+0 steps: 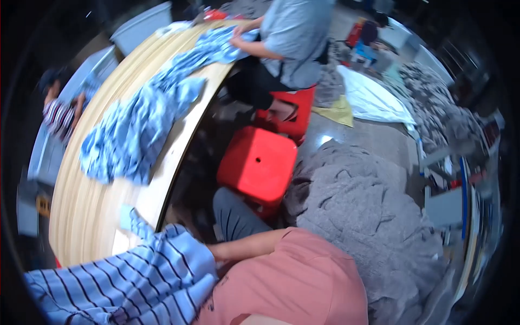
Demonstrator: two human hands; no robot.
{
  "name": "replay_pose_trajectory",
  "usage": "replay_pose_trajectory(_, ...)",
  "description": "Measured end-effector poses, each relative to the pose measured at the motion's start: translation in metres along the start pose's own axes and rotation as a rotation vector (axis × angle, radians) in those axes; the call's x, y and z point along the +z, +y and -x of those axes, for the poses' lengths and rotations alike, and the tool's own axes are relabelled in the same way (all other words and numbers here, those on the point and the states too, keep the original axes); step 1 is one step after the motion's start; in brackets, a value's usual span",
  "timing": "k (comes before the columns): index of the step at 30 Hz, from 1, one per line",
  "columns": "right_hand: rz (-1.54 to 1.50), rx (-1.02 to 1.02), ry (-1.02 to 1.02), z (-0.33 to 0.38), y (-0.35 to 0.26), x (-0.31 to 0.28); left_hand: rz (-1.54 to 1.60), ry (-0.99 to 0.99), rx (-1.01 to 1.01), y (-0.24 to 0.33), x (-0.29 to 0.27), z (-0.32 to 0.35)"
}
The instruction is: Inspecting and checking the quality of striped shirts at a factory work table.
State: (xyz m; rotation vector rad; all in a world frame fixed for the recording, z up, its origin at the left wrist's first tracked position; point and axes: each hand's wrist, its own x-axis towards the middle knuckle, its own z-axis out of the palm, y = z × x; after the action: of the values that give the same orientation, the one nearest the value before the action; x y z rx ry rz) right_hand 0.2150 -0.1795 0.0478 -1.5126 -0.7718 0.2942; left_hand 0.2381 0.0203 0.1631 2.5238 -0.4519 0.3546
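Observation:
A light-blue garment with dark stripes [162,265] spreads across the lower left, over the near end of the table and against my pink shirt. My right forearm reaches left into its folds. The cloth hides the right hand, so its fingers and any grip cannot be made out. My left hand does not show. A narrow end of the striped cloth [142,225] sticks up onto the tabletop. Farther along the wooden table [81,206], a long heap of crumpled light-blue cloth [130,130] stretches away to a co-worker.
A co-worker [295,43] in a grey-blue shirt handles the heap's far end. Red stools [260,162] stand beside the table. Grey fabric [368,216] is piled on the floor at right, with white cloth [374,100] beyond. Pale bins [142,26] and another person [57,111] are across the table.

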Motion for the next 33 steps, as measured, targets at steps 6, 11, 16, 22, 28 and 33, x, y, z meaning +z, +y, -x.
replay_pose_trajectory(6,0.115,0.021,-0.029,-0.009,0.047,0.027,0.107,-0.012,-0.112,0.041,0.008,0.072)
replay_pose_trajectory(11,0.093,-0.126,-0.299,-0.016,0.082,0.020,0.115,0.155,-0.344,0.046,-0.010,0.160)
replay_pose_trajectory(16,-0.786,0.404,-0.171,-0.017,0.063,0.072,-0.025,0.591,-0.677,0.091,-0.074,0.260)
replay_pose_trajectory(22,-1.456,0.596,-0.289,-0.032,0.059,0.069,-0.274,1.302,-0.935,0.142,-0.128,0.290)
replay_pose_trajectory(28,-0.543,0.601,-0.362,-0.012,0.099,0.085,0.545,1.128,-0.724,0.076,-0.051,0.256)
replay_pose_trajectory(33,0.573,-0.189,-0.241,-0.001,0.089,0.082,1.183,1.136,-0.705,0.057,-0.013,0.198)
